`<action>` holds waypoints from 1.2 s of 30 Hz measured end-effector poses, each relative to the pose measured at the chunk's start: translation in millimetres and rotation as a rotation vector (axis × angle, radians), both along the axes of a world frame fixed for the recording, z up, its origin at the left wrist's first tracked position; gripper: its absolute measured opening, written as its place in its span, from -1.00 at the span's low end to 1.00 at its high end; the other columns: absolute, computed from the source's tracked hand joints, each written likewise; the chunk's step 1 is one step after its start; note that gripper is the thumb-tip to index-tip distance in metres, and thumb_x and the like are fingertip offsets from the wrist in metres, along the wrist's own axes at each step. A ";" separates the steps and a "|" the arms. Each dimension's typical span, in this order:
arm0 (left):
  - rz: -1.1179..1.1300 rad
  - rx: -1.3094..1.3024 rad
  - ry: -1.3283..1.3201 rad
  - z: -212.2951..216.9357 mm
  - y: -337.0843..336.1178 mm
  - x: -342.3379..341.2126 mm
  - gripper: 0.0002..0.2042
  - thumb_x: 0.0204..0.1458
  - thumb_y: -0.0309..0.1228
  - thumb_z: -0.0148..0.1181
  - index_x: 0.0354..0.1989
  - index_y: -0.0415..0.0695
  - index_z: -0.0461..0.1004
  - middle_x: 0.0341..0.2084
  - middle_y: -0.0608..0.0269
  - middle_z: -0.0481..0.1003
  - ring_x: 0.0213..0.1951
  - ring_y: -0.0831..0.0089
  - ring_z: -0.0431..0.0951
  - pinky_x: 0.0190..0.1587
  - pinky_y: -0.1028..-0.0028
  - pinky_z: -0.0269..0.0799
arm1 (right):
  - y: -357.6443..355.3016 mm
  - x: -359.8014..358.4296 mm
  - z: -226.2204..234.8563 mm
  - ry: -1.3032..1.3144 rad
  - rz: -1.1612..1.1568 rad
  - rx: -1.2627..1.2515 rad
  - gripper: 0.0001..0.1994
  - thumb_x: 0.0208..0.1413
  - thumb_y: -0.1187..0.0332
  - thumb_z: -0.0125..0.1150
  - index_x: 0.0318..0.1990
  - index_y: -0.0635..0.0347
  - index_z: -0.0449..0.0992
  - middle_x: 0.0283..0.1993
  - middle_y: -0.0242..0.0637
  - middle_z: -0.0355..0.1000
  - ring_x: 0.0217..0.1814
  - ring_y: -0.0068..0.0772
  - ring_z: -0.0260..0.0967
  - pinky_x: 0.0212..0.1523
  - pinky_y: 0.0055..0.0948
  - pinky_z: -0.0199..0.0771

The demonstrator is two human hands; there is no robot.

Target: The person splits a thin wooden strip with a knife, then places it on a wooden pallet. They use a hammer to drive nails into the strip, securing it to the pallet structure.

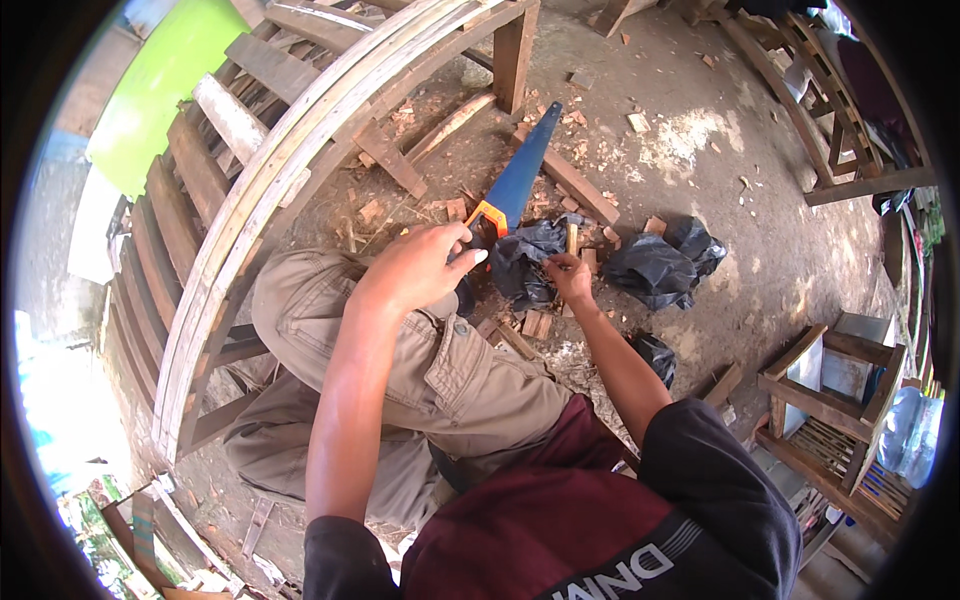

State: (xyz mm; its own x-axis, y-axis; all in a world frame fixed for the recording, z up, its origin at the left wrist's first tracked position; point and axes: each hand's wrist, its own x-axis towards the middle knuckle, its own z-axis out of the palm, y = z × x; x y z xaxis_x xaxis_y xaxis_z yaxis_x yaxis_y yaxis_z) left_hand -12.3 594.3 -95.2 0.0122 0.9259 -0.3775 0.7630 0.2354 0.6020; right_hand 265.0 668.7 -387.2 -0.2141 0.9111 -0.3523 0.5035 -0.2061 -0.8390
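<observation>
My right hand (570,278) pinches the edge of a crumpled black plastic bag (522,262) on the ground in front of me. Just to its left, my left hand (425,265) is closed, fingers curled and thumb toward the bag; what it holds, if anything, is hidden. Beyond that hand lies a handsaw with a blue blade (525,170), pointing away from me. Its orange handle (489,216) is partly covered by my left fingers, and I cannot tell whether they grip it. A second black plastic bag (665,263) sits to the right.
A slatted wooden frame (270,140) curves along the left, close to my knee. Wood offcuts (537,324) and chips litter the ground around the bags. A wooden strip (580,185) lies beside the saw. A small wooden stool-like frame (835,375) stands at right, near clear plastic bottles (908,435).
</observation>
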 end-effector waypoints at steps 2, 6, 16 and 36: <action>0.025 0.054 0.029 6.4 -0.4 9.6 -0.68 0.19 -0.24 0.28 -0.04 -0.23 0.56 -0.14 -0.05 0.62 -0.07 0.04 0.64 -0.02 0.19 0.53 | 1.6 -14.5 42.0 0.156 -0.044 -0.120 -0.78 0.21 0.30 0.37 -0.13 0.26 0.68 -0.43 -0.35 0.57 -0.41 -0.56 0.50 -0.34 -0.51 0.46; 0.017 0.339 0.024 7.4 -3.9 29.5 -0.71 0.12 -0.34 0.32 -0.05 -0.22 0.56 -0.12 -0.02 0.61 -0.06 0.01 0.62 0.03 0.15 0.52 | -12.6 -54.9 181.1 0.408 0.009 0.071 -0.81 0.25 0.36 0.35 -0.11 0.31 0.68 -0.35 -0.42 0.52 -0.34 -0.66 0.39 -0.31 -0.59 0.40; 0.196 0.319 -0.402 15.5 18.1 50.1 -0.79 0.16 -0.51 0.30 -0.04 -0.24 0.65 -0.29 0.16 0.67 -0.24 0.56 0.61 -0.16 0.44 0.53 | -29.4 -83.6 266.1 0.784 -0.154 0.181 -0.80 0.29 0.49 0.27 -0.01 0.40 0.64 -0.13 -0.35 0.48 -0.08 -0.58 0.37 -0.04 -0.57 0.39; 0.882 0.859 -0.277 76.9 -15.8 -152.8 -0.69 0.39 -0.22 -0.01 -0.14 -0.17 0.59 -0.23 0.28 0.57 -0.12 0.44 0.53 0.00 0.39 0.42 | 3.4 -31.7 -58.7 -0.791 -0.187 -0.364 -0.51 0.21 0.12 0.17 0.21 0.18 0.37 0.29 -0.04 0.39 0.37 -0.03 0.34 0.29 0.04 0.35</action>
State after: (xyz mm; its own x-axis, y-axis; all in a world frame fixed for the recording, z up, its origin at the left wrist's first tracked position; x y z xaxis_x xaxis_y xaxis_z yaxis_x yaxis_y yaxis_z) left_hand -165.1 578.5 -18.3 -0.7513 0.6043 0.2653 0.3702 0.0530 0.9274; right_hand 233.3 672.1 -445.9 0.3555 0.7098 -0.6081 0.8394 -0.5286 -0.1263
